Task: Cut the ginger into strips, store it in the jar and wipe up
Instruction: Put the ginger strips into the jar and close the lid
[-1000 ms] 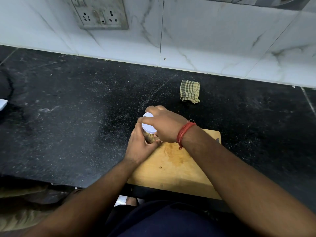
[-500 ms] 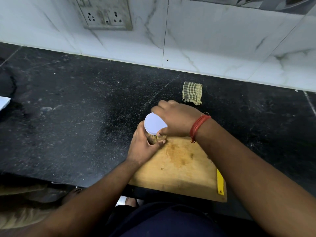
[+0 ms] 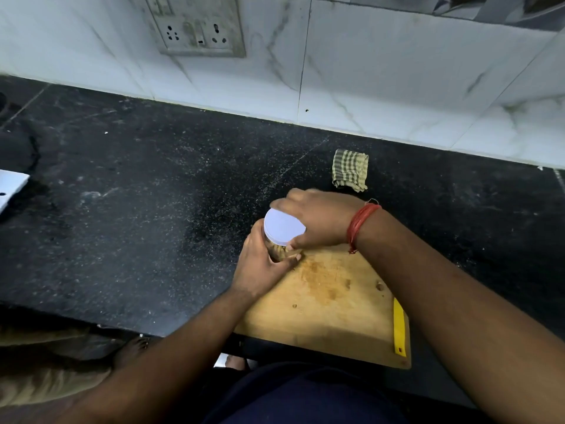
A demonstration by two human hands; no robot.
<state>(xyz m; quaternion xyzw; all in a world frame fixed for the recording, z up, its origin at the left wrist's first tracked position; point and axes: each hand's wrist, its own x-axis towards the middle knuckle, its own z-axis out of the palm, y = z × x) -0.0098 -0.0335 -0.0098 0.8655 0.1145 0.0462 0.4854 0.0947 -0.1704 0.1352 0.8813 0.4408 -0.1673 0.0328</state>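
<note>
Lid (image 3: 282,226) is the thing that moved: a second ago it sat flat on the jar (image 3: 276,251) under the right hand (image 3: 319,220), now it's tilted, white face angled toward the camera, with the near edge over the jar mouth. Right hand fingers are curled over the far rim of the lid and the thumb pinches the near edge, so it's gripping the lid. Left hand (image 3: 260,264) is wrapped around the jar body, holding it at the far left corner of the wooden cutting board (image 3: 333,316); whether the jar base is on the board or just off its edge I can't tell, the hand hides it. Ginger strips (image 3: 278,250) show as tan material through the clear wall below the lid, so the storing looks done. Can't tell if the lid is going on or coming off; my read is closing, since the board carries only a yellowish stain and a few crumbs. Yellow-handled knife (image 3: 399,327) lies along the board's right edge, which also came into view as the camera shifted. Checked cloth (image 3: 350,173) sits folded on the black granite counter (image 3: 137,224) beyond the right hand, untouched. Next up, as I judge it: seat the lid square, then take the cloth for the wipe-down.
</note>
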